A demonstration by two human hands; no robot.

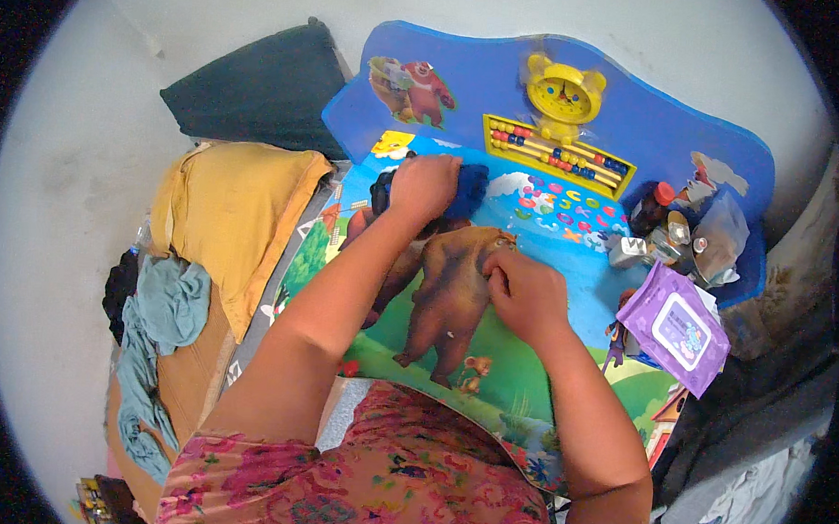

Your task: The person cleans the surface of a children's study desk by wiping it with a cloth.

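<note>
My left hand [423, 184] is bent into a loose fist over the upper part of a child's study table [589, 365] printed with cartoon bears. Beside its fingers a black object [380, 190] shows partly, the rest hidden behind the hand. A dark blue patch, perhaps a shadow, lies to the right of that hand. Lower and to the right, my right hand [531, 293] has its fingers curled, thumb against forefinger, by a printed brown bear [453, 291]. Whether either hand holds something small cannot be made out.
On the blue backboard are a yellow toy clock [564, 94] and a bead abacus [562, 156]. To the right stand a red-capped bottle [651, 206], small bottles [663, 243] and a purple wipes pack [677, 330]. A yellow cushion [234, 214] and teal cloth [172, 302] are at left.
</note>
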